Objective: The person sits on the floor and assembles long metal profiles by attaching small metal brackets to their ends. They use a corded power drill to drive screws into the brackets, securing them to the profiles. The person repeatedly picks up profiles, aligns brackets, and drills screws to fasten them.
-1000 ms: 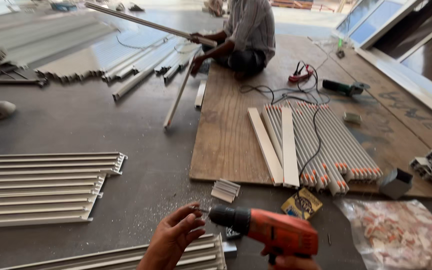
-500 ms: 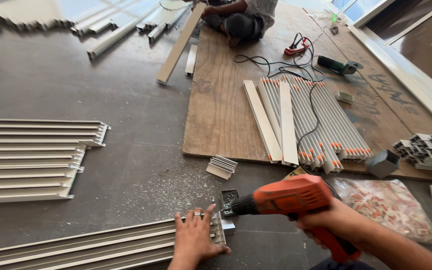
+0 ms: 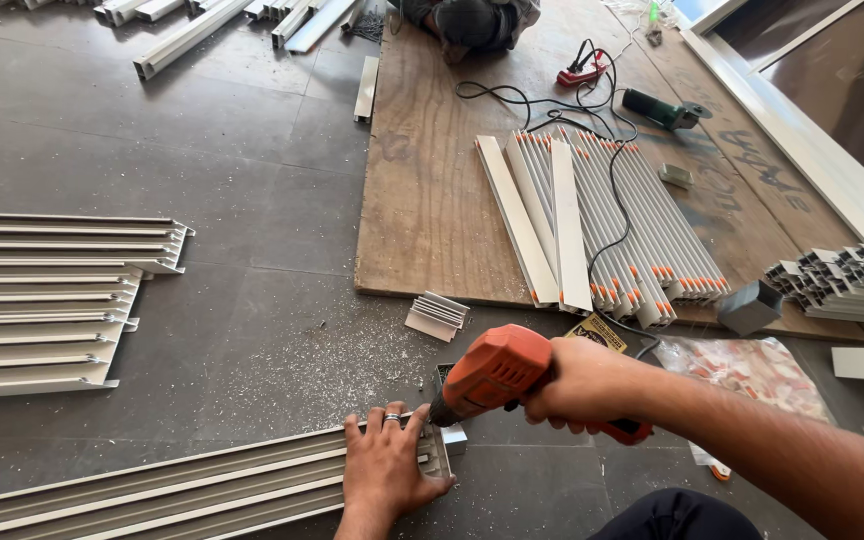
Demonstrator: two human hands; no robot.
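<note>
My left hand (image 3: 384, 468) lies flat, fingers spread, on the right end of a long white aluminium profile (image 3: 172, 495) that rests on the grey floor. My right hand (image 3: 580, 384) grips an orange power drill (image 3: 497, 372), its nose pointing down-left at the profile's end, just by my left fingertips. A small metal corner piece (image 3: 449, 434) sits at that end, partly hidden by the drill.
A stack of white profiles (image 3: 47, 300) lies at the left. On a plywood board (image 3: 422, 200) are ribbed profiles (image 3: 617, 220), a black cable, an angle grinder (image 3: 660, 108) and a crouching person (image 3: 472, 20). A short offcut (image 3: 437, 315) and a plastic bag (image 3: 752, 368) lie near.
The view has tilted down and closer. My right hand brought the drill down-left onto the profile's end, and my left hand settled flat on the profile.
</note>
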